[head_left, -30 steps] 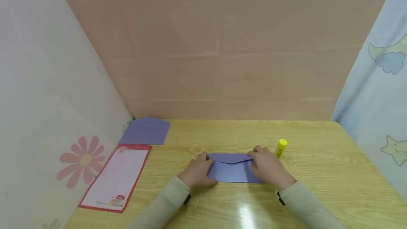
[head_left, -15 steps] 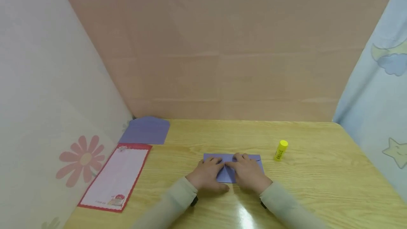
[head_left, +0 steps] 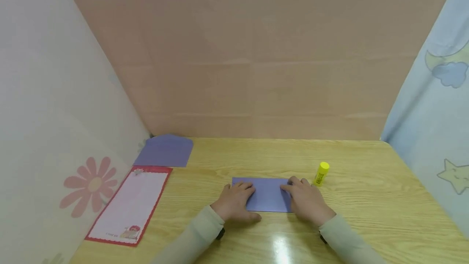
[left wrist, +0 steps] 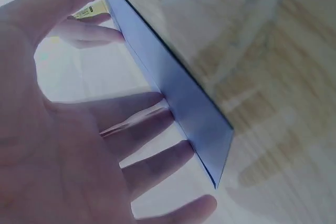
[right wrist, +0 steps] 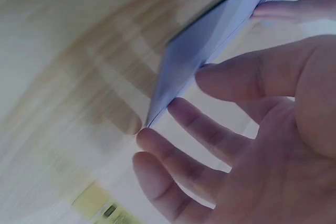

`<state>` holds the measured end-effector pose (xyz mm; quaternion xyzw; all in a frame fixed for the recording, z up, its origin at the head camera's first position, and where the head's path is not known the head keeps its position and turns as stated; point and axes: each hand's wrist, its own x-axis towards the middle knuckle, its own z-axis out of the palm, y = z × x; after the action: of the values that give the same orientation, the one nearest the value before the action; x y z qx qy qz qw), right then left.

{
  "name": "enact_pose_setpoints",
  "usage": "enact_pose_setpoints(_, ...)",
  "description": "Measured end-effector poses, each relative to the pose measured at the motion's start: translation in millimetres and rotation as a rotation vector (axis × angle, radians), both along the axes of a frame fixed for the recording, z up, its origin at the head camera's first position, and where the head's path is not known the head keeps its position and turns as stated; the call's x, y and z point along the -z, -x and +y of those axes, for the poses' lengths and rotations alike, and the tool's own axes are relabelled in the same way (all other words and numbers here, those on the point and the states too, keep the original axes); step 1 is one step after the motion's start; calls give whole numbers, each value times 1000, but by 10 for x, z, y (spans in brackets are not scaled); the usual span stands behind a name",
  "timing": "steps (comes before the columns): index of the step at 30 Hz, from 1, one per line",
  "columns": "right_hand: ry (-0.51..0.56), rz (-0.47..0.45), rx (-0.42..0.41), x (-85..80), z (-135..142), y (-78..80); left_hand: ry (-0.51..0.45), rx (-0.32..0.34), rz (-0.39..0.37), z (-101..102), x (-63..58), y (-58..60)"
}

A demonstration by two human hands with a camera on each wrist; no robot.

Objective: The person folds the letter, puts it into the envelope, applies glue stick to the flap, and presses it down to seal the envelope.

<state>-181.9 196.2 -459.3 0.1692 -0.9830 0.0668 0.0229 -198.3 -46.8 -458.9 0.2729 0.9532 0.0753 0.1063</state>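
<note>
- Purple envelope [head_left: 269,194] is lying on the table [head_left: 366,199], well off the far edge.
- Left hand [head_left: 236,203] and right hand [head_left: 307,201], fingers loosely extended, are touching its ends, probably steadying it.
- Yellow stick [head_left: 322,173] is standing toward the right edge, label [head_left: 320,179] unreadable.
- Red-bordered sheet [head_left: 130,203] is lying by the left edge, seemingly kept aside.

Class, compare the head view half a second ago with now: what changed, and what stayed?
The right hand moved right, away from the left hand, toward the purple envelope's right end. The yellow tube, far-left envelope and red-bordered sheet stayed put.
</note>
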Motion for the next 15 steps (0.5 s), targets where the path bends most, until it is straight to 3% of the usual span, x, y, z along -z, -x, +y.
enact_pose_setpoints(6, -25, 24, 27, -4, 58, 18, 44, -53, 33, -94, -25, 16)
enact_pose_setpoints(10, -31, 18, 21, 12, -77, 13, 42, -6, 37, -69, -33, 23)
enact_pose_setpoints(15, 25, -9, -59, 29, -323, -7, -27, 61, -1, 39, -16, 2)
